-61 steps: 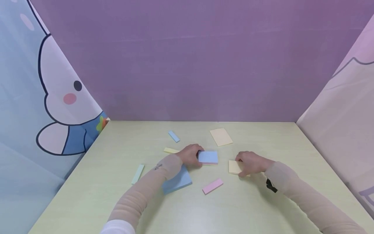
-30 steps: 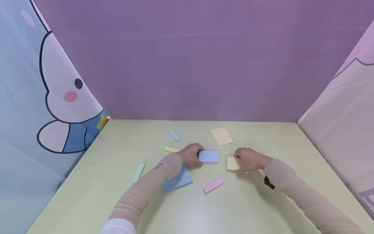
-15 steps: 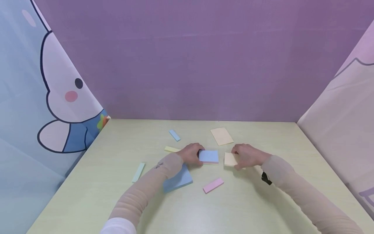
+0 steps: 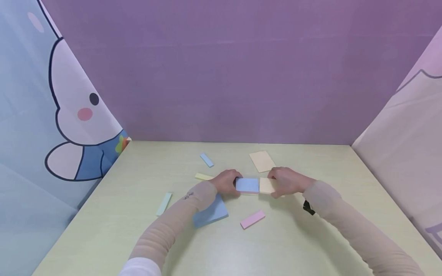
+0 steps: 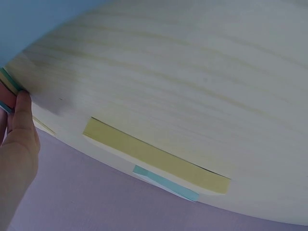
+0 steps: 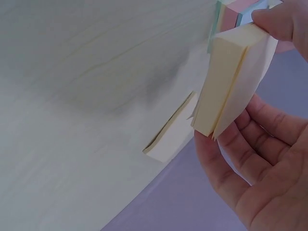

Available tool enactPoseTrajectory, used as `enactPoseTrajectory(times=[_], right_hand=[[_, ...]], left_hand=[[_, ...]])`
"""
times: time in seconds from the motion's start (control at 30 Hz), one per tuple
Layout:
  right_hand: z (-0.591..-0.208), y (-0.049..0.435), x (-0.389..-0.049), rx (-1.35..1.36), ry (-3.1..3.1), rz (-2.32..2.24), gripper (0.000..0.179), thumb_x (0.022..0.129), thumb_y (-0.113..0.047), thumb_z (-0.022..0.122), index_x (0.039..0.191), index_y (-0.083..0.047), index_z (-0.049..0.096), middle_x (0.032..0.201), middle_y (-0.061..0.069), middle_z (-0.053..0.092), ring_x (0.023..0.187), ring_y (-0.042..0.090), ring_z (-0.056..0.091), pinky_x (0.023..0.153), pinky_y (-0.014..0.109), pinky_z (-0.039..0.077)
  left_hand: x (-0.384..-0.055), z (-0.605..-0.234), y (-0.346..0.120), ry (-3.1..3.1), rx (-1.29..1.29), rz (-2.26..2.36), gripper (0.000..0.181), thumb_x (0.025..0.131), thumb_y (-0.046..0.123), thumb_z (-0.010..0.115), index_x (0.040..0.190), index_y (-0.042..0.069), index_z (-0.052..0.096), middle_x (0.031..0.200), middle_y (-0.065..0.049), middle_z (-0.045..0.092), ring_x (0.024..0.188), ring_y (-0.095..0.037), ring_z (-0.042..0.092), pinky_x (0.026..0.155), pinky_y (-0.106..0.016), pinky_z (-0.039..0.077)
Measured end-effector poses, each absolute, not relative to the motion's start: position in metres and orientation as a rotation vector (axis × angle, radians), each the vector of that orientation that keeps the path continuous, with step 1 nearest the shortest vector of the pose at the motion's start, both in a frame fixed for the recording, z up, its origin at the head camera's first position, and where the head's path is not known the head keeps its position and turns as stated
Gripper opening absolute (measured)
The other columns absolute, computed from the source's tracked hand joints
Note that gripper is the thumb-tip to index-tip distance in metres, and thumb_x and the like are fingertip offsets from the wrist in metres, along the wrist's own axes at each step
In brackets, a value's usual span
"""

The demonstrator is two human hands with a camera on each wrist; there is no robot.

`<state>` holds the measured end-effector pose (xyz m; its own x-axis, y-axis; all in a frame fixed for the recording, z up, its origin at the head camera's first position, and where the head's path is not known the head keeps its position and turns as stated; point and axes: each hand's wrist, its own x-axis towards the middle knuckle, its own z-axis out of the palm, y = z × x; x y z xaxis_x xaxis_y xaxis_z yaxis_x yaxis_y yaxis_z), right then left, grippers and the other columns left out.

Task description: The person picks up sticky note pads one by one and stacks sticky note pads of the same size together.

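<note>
In the head view, my left hand (image 4: 226, 182) grips the left side of a small stack of sticky note pads (image 4: 247, 184), blue on top with pink beneath. More coloured layers of this stack (image 6: 232, 17), green and pale yellow among them, show in the right wrist view. My right hand (image 4: 289, 181) holds a thick cream sticky note pad (image 4: 266, 185) by its edges, thumb on one side and fingers on the other. From above, the cream pad's left edge lies right beside the stack's right edge; whether they touch I cannot tell.
A larger blue pad (image 4: 211, 214) lies partly under my left forearm. Narrow note strips lie around: pink (image 4: 253, 219), green (image 4: 164, 204), yellow (image 4: 203, 176) and blue (image 4: 207, 160). Behind the hands is a flat cream pad (image 4: 261, 161). A purple backdrop (image 4: 241, 96) rises at the table's far edge.
My right hand has moved left and slightly away from me with the cream pad, narrowing the gap to the stack. My left hand and its stack have stayed nearly still.
</note>
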<state>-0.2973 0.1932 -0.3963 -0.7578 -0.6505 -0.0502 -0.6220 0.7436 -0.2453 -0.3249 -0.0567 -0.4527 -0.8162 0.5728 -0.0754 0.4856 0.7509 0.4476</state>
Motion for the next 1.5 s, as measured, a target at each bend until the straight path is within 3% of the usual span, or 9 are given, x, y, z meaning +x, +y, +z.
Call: enactPoseTrajectory(times=[1.07,1.5], right_hand=[[-0.392,0.168,-0.302,-1.053,2.781,-0.335,0.041,0.063,-0.023,0.077,0.098,-0.006,0.063,0.086,-0.001,0.056,0.069,0.012,0.046,0.062,0.023,0.038],[-0.394,0.158,-0.303,-1.041,2.771,-0.344,0.045,0.063,-0.025,0.078,0.101,-0.005,0.063,0.089,0.0,0.057,0.072,0.012,0.047,0.063,0.024,0.039]], left_hand=[[-0.327,-0.457,-0.057,2.746,0.851,0.644,0.054,0.064,0.022,0.08,0.112,0.007,0.062,0.098,0.001,0.06,0.085,-0.01,0.053,0.078,-0.02,0.044],[-0.327,-0.456,-0.056,2.752,0.834,0.608,0.055,0.065,0.023,0.08,0.114,0.007,0.06,0.103,-0.001,0.06,0.088,-0.011,0.054,0.08,-0.021,0.044]])
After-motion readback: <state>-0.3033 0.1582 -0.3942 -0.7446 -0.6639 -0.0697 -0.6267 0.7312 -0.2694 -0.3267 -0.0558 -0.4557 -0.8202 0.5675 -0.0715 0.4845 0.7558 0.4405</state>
